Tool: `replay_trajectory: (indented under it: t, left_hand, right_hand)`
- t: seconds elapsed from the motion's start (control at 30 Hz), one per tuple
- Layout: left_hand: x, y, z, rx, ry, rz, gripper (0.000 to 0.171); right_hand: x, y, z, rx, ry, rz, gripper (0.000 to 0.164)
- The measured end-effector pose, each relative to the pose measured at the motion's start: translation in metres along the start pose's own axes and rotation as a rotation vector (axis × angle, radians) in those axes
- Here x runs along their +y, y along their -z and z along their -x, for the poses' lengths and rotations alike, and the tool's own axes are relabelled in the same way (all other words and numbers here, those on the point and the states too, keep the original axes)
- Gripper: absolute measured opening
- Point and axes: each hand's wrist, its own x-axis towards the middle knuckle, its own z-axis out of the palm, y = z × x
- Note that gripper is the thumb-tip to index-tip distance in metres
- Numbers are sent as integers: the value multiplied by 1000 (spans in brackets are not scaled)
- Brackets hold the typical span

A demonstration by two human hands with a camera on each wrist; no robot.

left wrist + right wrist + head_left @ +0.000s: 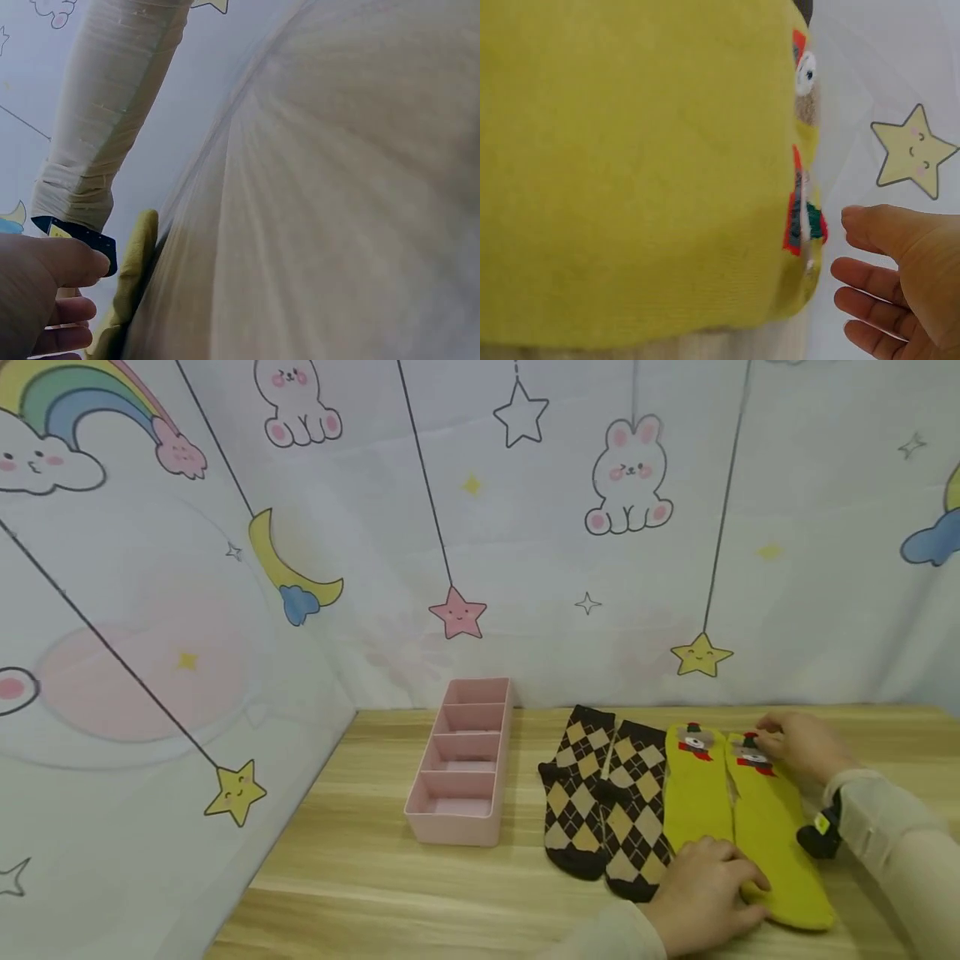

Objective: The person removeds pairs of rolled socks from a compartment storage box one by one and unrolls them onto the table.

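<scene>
Two yellow socks with a cartoon animal face at one end lie side by side, the left sock and the right sock. My left hand rests on the near part of this pair, its fingers loosely bent. At the far end, my right hand is beside the face pattern of the right sock. In the right wrist view its relaxed fingers appear just off the sock's patterned end, with nothing between them. The left wrist view shows the left hand near a yellow sock edge.
A pair of black-and-tan argyle socks lies flat to the left of the yellow ones. Farther left stands a pink divided box with several compartments. A printed curtain hangs behind the wooden table.
</scene>
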Motion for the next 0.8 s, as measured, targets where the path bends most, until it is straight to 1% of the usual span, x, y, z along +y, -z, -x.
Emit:
replay_trajectory:
  t: [0.1,0.2,0.33,0.4,0.5,0.57,0.63,0.73,0.8]
  left_hand:
    - [-3,4,0,15,2,-25,19]
    - [-6,8,0,15,-6,-55,22]
    - [-10,13,0,20,-17,-123,26]
    - [-12,15,0,15,-2,-154,28]
    - [-18,20,1,-12,31,-201,30]
    - [-24,24,3,-20,48,-236,32]
    - [-32,28,6,-9,57,-284,35]
    - [-48,34,12,17,84,-337,40]
    - [-60,37,17,57,102,-375,43]
  right_hand:
    - [-8,3,1,9,28,7,40]
    - [-13,6,3,25,63,30,43]
    - [-14,8,9,40,72,44,49]
    - [-14,7,12,48,75,54,53]
    - [-15,5,17,70,96,75,57]
    - [-16,3,19,86,113,94,58]
    - [-20,1,22,96,126,104,59]
    - [-28,0,27,92,133,102,65]
    - [-35,-3,31,100,150,88,67]
